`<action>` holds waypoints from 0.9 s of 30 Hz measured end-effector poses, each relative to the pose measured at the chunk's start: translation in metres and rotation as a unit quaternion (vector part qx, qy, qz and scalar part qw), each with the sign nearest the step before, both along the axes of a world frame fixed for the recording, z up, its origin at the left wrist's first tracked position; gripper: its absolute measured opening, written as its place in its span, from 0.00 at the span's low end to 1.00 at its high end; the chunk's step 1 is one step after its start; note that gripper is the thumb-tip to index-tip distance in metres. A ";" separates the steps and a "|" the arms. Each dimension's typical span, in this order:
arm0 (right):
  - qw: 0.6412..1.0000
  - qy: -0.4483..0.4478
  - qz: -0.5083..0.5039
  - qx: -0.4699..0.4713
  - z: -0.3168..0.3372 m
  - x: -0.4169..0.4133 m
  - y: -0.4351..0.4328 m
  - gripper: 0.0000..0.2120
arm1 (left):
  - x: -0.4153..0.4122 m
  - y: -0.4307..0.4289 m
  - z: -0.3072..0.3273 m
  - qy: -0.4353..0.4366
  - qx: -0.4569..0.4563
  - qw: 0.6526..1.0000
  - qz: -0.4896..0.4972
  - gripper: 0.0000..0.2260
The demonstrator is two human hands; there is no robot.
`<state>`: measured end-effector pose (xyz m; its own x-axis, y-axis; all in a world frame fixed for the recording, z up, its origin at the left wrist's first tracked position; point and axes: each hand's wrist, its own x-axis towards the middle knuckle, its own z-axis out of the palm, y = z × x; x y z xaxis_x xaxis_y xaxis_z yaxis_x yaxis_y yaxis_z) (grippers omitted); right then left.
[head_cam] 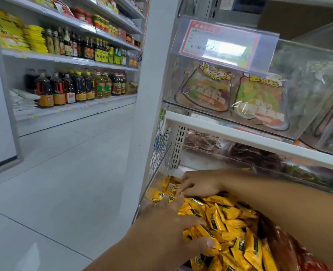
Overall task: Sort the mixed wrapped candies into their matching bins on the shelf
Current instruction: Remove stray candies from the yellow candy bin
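Both hands deep in the sorting: left hand [169,222] spread flat over yellow candies [232,227] heaped in the bottom bin [142,202], right hand [198,185] pinching one; next, probably picking out strays.

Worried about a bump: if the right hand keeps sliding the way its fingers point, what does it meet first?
Probably the few loose yellow candies just past the right hand; beyond them stands the bin's wire mesh side. Depth is unclear.
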<state>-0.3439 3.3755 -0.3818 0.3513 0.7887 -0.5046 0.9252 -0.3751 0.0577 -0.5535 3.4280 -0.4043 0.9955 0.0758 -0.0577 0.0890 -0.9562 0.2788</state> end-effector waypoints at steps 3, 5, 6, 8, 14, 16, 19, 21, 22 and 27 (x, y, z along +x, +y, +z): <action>0.999 -0.040 -0.004 0.014 0.006 0.001 -0.021 0.17 | -0.002 -0.001 0.000 -0.006 -0.022 1.000 0.010 0.24; 0.997 -0.062 -0.013 0.034 0.015 0.005 -0.035 0.18 | -0.002 0.000 -0.001 0.005 -0.027 1.000 0.009 0.25; 0.996 -0.072 -0.024 0.043 0.021 0.008 -0.045 0.19 | -0.002 0.001 -0.001 0.009 -0.026 1.000 0.007 0.25; 0.994 -0.084 -0.042 0.063 0.031 0.013 -0.063 0.18 | -0.002 0.002 -0.001 0.015 -0.019 1.000 0.004 0.26; 0.992 -0.076 -0.072 0.075 0.031 0.013 -0.079 0.16 | -0.001 0.001 -0.004 0.012 -0.017 1.000 0.005 0.27; 0.993 -0.079 -0.083 0.036 0.035 0.012 -0.076 0.18 | -0.002 0.001 -0.005 0.006 -0.023 1.000 0.007 0.26; 0.992 -0.062 -0.111 0.006 0.049 -0.001 -0.063 0.24 | -0.001 0.001 -0.005 0.007 -0.025 1.000 0.007 0.26; 0.991 -0.055 -0.110 0.055 0.054 -0.010 -0.046 0.27 | -0.001 0.001 -0.004 0.010 -0.024 1.000 0.007 0.26; 0.991 -0.053 -0.097 0.081 0.052 -0.011 -0.036 0.25 | 0.000 0.001 -0.004 0.009 -0.025 1.000 0.007 0.26; 0.993 0.063 -0.058 0.084 0.009 -0.017 0.019 0.19 | 0.002 0.001 -0.005 -0.005 -0.036 0.999 0.013 0.25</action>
